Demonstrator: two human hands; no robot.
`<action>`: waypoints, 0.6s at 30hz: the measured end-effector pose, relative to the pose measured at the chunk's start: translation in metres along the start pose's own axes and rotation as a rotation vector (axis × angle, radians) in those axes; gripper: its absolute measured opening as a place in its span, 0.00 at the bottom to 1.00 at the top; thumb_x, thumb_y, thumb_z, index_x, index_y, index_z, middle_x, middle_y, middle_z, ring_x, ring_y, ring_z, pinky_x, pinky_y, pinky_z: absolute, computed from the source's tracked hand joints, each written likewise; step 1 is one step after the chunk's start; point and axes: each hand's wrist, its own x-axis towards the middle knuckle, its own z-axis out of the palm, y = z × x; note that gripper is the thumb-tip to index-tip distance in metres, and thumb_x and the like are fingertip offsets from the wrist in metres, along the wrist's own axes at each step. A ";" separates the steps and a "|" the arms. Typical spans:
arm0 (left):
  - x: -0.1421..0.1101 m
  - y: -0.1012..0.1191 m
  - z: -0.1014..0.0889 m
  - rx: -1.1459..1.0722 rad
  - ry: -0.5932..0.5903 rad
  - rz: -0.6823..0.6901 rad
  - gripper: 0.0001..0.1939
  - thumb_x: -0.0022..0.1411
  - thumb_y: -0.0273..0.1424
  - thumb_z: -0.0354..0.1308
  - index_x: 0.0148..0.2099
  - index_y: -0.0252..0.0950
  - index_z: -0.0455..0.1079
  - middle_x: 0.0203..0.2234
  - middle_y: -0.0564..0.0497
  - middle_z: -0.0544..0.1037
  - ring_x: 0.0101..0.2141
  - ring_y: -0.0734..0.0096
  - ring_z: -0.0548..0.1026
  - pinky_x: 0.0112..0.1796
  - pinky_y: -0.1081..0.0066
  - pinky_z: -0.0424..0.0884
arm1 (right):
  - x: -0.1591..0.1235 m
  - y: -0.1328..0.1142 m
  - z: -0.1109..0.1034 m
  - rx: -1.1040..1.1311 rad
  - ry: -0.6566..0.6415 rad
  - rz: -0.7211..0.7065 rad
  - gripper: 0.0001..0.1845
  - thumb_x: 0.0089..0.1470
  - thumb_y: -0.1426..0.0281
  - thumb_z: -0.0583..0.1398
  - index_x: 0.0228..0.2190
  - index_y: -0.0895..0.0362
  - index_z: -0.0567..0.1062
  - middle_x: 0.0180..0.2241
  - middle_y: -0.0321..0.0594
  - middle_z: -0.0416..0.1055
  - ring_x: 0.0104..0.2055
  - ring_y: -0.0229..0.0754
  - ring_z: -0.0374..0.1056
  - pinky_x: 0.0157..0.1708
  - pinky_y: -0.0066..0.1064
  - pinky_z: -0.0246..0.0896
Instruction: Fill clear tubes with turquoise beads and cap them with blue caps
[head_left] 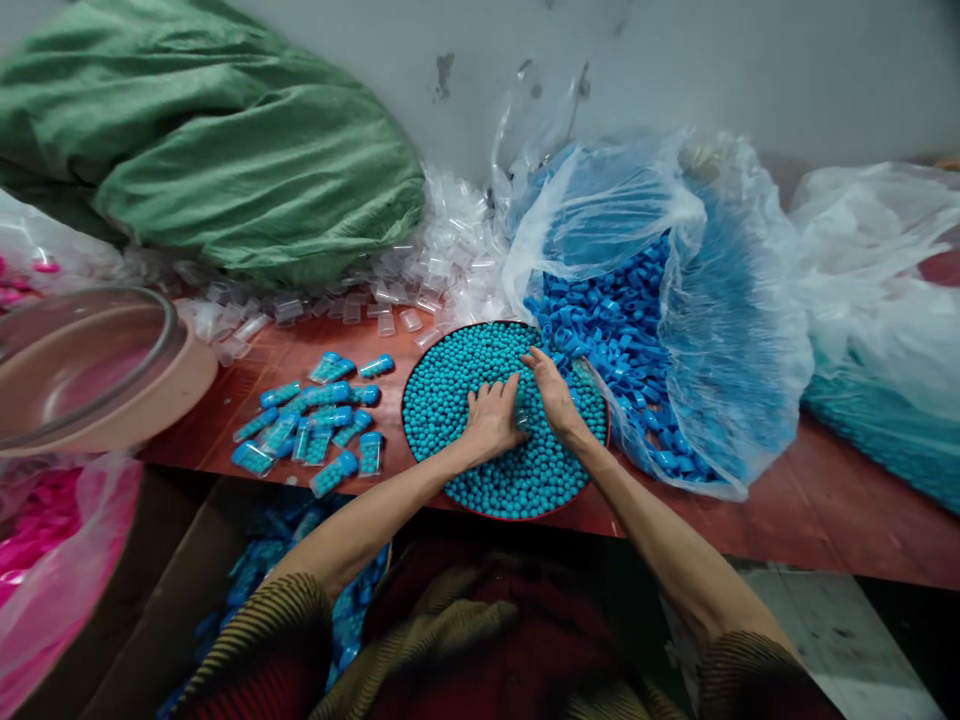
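A round tray [406, 415] full of turquoise beads [457, 375] sits at the table's front edge. Over the beads, my left hand [491, 418] has its fingers bent round a small clear plastic bottle [523, 418], which shows partly between fingers and thumb. Close to its right side is my right hand [553, 395], low against the beads, fingers stretched forward and slightly apart; nothing shows in it, though its palm side is hidden. Left of the tray lie several filled bottles [319, 415] with blue caps, holding turquoise beads.
Blue caps [607, 330] spill from a clear plastic bag [735, 320] right of the tray. Behind lie empty clear bottles [457, 250] and a green sack [247, 150]. A pink basin [199, 365] stands left. Below the table edge, a box holds more blue-capped bottles [255, 560].
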 end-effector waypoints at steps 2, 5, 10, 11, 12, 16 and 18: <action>-0.005 -0.002 -0.004 -0.050 0.035 0.038 0.46 0.48 0.36 0.61 0.65 0.31 0.44 0.51 0.38 0.66 0.51 0.49 0.65 0.50 0.51 0.63 | -0.012 -0.001 -0.013 -0.087 0.033 -0.045 0.27 0.57 0.52 0.51 0.51 0.55 0.66 0.49 0.46 0.70 0.53 0.45 0.65 0.54 0.41 0.58; -0.011 -0.013 -0.014 -0.115 0.119 0.044 0.45 0.49 0.34 0.59 0.65 0.29 0.43 0.53 0.36 0.65 0.53 0.51 0.65 0.52 0.56 0.63 | -0.036 -0.002 -0.024 -0.378 -0.025 -0.172 0.14 0.58 0.61 0.52 0.38 0.55 0.72 0.37 0.44 0.73 0.42 0.45 0.68 0.46 0.40 0.62; -0.009 -0.045 -0.040 -0.105 0.264 -0.079 0.43 0.48 0.34 0.60 0.63 0.29 0.47 0.53 0.36 0.65 0.54 0.49 0.64 0.54 0.54 0.62 | -0.069 -0.014 0.010 -0.873 -0.464 -0.651 0.12 0.59 0.69 0.50 0.33 0.55 0.73 0.36 0.45 0.71 0.41 0.46 0.64 0.44 0.41 0.57; -0.007 -0.051 -0.045 -0.095 0.273 -0.095 0.43 0.48 0.33 0.61 0.63 0.29 0.48 0.54 0.36 0.64 0.55 0.49 0.64 0.54 0.54 0.62 | -0.070 -0.017 0.023 -0.906 -0.570 -0.764 0.11 0.59 0.71 0.50 0.35 0.55 0.72 0.37 0.45 0.71 0.44 0.46 0.63 0.46 0.42 0.56; -0.005 -0.057 -0.049 -0.086 0.273 -0.107 0.43 0.47 0.33 0.61 0.63 0.29 0.48 0.54 0.36 0.64 0.55 0.49 0.64 0.54 0.54 0.62 | -0.070 -0.020 0.037 -0.922 -0.635 -0.857 0.11 0.58 0.72 0.50 0.37 0.55 0.72 0.41 0.45 0.70 0.48 0.47 0.61 0.50 0.43 0.54; -0.004 -0.077 -0.059 -0.059 0.261 -0.156 0.41 0.47 0.32 0.60 0.62 0.30 0.50 0.50 0.39 0.67 0.51 0.51 0.67 0.51 0.56 0.66 | -0.051 -0.019 0.078 -0.918 -0.697 -1.000 0.13 0.58 0.70 0.51 0.42 0.56 0.70 0.49 0.47 0.66 0.60 0.52 0.49 0.56 0.52 0.45; -0.005 -0.085 -0.060 -0.054 0.264 -0.155 0.40 0.48 0.32 0.59 0.62 0.31 0.50 0.48 0.41 0.69 0.49 0.53 0.69 0.49 0.56 0.67 | -0.039 -0.012 0.082 -0.930 -0.693 -0.930 0.11 0.57 0.69 0.52 0.39 0.57 0.71 0.46 0.47 0.67 0.57 0.51 0.53 0.57 0.55 0.42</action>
